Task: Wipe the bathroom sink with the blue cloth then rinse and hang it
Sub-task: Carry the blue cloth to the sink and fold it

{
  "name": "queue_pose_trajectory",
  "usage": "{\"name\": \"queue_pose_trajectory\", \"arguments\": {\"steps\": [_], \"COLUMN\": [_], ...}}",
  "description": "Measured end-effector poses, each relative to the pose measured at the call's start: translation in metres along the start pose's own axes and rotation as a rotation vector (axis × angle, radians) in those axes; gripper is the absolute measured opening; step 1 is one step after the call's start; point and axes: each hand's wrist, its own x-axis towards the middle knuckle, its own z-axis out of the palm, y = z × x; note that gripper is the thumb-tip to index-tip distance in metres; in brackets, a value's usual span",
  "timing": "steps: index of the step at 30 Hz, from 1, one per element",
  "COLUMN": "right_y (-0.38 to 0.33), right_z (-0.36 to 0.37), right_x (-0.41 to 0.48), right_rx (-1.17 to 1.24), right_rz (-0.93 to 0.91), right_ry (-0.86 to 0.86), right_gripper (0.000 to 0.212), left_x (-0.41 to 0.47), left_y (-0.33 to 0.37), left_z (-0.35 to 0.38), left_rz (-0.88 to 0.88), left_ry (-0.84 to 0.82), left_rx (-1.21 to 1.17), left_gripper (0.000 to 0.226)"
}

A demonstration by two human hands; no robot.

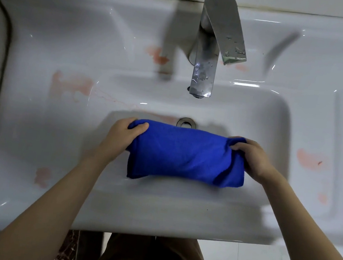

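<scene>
A: Fingers?
B: L hand (121, 136) is curled round the left end of the blue cloth (186, 156); R hand (252, 155) is pinched on the right end. Cloth is folded and held stretched btwn both.
A: Where's it kept?
B: Held over the sink (276, 122) basin, just in front of the overflow hole (186, 123), below the wet faucet (212, 48). Pink stains (71, 86) are seen on the rim.

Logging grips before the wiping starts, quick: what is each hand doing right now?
Left hand: closed on the left end of the folded blue microfibre cloth.
Right hand: closed on the cloth's right end.
</scene>
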Motion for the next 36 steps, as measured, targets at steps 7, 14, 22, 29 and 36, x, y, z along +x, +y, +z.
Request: {"name": "queue_pose_trajectory", "arguments": {"steps": [7, 14, 22, 29, 36], "right_y": [0.009, 0.027, 0.018, 0.026, 0.052], "right_z": [0.042, 0.046, 0.029, 0.047, 0.04], "right_x": [0.028, 0.021, 0.048, 0.054, 0.062], "right_rx": [-0.624, -0.38, -0.619, -1.103, -1.393], "right_rz": [-0.119, -0.258, -0.443, -0.734, -0.59], "right_ry": [0.297, 0.448, 0.587, 0.657, 0.39], "right_gripper": [0.038, 0.007, 0.025, 0.049, 0.062], "left_x": [0.015, -0.003, 0.034, 0.034, 0.031], "left_y": [-0.017, -0.025, -0.011, -0.017, -0.056], "left_z": [0.025, 0.034, 0.029, 0.055, 0.056], "left_rz": [0.083, 0.231, 0.417, 0.495, 0.605], "left_ry": [0.208, 0.371, 0.434, 0.602, 0.214], "left_rx": [0.296, 0.242, 0.488, 0.9, 1.136], "left_gripper": [0.021, 0.022, 0.026, 0.046, 0.056]}}
